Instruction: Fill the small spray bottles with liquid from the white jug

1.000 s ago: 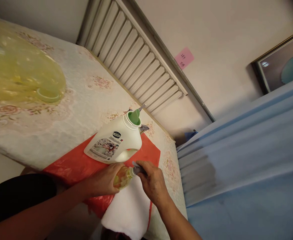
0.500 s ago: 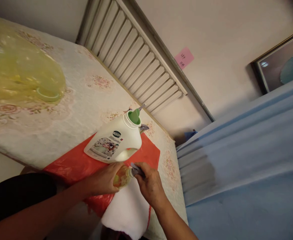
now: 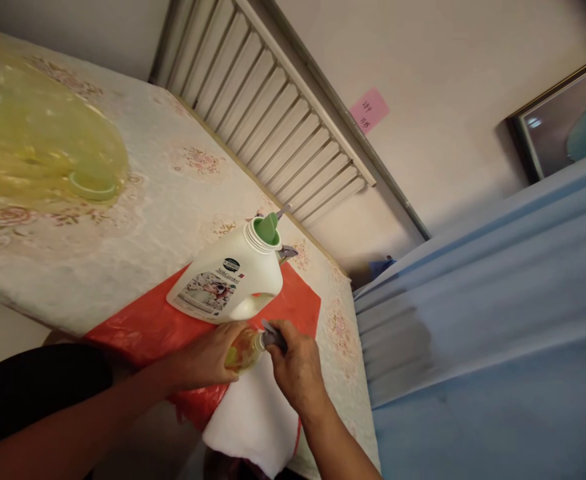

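My left hand (image 3: pixel 213 353) is closed round a small clear bottle (image 3: pixel 243 350) with yellowish and reddish colour showing through it. At the bottle's white neck, my right hand (image 3: pixel 297 363) grips a grey plastic top (image 3: pixel 275 335) that looks like a spray head; whether it is seated on the neck I cannot tell. Just beyond my hands stands a large white detergent jug (image 3: pixel 227 273), uncapped, with a green spout in its mouth. Another grey plastic piece (image 3: pixel 287 252) is partly hidden behind the jug. A white cloth (image 3: pixel 255 427) lies below my hands.
A red sheet (image 3: pixel 133 317) lies under the jug on the floral tablecloth (image 3: pixel 157 147). To the left sits a yellow translucent plastic bag (image 3: pixel 47 133). A white radiator (image 3: pixel 267 113) runs along the wall at the back. Blue fabric (image 3: pixel 483 320) hangs or lies at the right.
The view has shifted very slightly. Both hands keep their holds on the bottle and the grey top, with only a slight movement of my right hand and forearm.
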### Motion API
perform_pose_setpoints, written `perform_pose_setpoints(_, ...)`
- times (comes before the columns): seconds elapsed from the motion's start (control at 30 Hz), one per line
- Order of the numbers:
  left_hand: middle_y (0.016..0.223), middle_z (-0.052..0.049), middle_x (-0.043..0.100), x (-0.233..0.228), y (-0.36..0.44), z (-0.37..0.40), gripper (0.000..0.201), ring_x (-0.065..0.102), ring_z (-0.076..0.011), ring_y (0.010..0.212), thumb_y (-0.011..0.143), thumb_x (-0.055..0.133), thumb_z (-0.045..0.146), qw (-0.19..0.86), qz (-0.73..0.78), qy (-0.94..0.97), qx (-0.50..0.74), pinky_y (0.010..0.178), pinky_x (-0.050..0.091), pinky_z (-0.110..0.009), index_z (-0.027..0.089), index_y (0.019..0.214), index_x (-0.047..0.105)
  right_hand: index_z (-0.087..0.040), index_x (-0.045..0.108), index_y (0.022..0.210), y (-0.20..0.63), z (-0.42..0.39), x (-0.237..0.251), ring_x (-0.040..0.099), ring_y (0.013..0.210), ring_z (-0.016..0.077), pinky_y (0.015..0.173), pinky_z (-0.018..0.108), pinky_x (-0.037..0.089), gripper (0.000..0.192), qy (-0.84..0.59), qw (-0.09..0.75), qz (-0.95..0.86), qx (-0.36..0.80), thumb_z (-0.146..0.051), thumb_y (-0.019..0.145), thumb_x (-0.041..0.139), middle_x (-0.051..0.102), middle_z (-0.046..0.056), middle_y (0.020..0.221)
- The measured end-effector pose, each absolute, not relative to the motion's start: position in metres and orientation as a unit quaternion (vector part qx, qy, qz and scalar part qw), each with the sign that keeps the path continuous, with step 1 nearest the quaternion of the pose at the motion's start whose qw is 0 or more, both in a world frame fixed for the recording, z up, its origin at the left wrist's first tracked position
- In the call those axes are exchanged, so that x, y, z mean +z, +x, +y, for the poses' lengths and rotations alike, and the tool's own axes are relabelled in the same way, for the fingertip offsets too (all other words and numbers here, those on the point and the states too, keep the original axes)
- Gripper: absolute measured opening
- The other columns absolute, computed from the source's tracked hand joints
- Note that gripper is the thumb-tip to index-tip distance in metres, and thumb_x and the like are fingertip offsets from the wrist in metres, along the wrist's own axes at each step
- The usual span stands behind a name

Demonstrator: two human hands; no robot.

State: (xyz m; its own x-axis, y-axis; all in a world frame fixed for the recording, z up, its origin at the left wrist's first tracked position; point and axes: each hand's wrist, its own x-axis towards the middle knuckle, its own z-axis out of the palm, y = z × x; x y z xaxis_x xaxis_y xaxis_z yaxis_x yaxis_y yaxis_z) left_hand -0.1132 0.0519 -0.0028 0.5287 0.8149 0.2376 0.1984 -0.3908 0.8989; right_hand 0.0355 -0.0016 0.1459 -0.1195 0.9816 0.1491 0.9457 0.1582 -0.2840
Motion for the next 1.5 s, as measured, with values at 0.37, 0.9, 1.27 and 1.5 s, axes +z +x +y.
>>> perform_pose_setpoints(0.37, 0.119, -0.007, 0.064, 0.011, -0.099, 0.048, 0.038, 0.057, -0.0258, 0.112, 0.083, 0.062, 0.029, 0.418, 0.288, 0.736, 0.447, 0.1, 0.044, -0.04, 0.022, 0.119, 0.056, -0.027, 0.063, 0.109, 0.031, -0.002, 0.142, 0.07, 0.082, 0.0232, 0.071, 0.032, 0.048, 0.041, -0.664, 0.139, -0.733, 0.044, -0.005, 0.074, 0.059, 0.075, 0.001, 0.093)
perform_pose_setpoints(0.9, 0.107, -0.009, 0.064, 0.02, -0.071, 0.028, 0.017, 0.056, -0.0257, 0.106, 0.091, 0.047, 0.025, 0.348, 0.38, 0.695, 0.501, 0.097, 0.043, -0.042, 0.022, 0.103, 0.059, -0.024, 0.065, 0.104, 0.029, -0.004, 0.144, 0.07, 0.08, 0.0247, 0.069, 0.03, 0.044, 0.034, -0.666, 0.141, -0.733, 0.015, -0.006, 0.075, 0.058, 0.075, 0.006, 0.089)
perform_pose_setpoints(1.27, 0.105, -0.007, 0.063, 0.02, -0.072, 0.033, 0.025, 0.056, -0.0244, 0.102, 0.087, 0.049, 0.03, 0.366, 0.399, 0.692, 0.478, 0.095, 0.045, -0.041, 0.02, 0.107, 0.06, -0.02, 0.06, 0.124, 0.08, 0.011, 0.161, 0.068, 0.075, 0.0152, 0.075, 0.029, 0.054, 0.038, -0.534, 0.299, -0.761, 0.215, -0.016, 0.09, 0.045, 0.072, 0.003, 0.09)
perform_pose_setpoints(1.5, 0.103, -0.007, 0.066, 0.029, -0.077, 0.032, 0.026, 0.059, -0.0229, 0.099, 0.084, 0.048, 0.026, 0.374, 0.387, 0.698, 0.473, 0.092, 0.046, -0.036, 0.02, 0.105, 0.062, -0.027, 0.068, 0.115, 0.09, 0.029, 0.151, 0.069, 0.09, 0.0158, 0.084, 0.032, 0.054, 0.049, -0.446, 0.277, -0.819, 0.23, -0.001, 0.078, 0.05, 0.072, 0.003, 0.112)
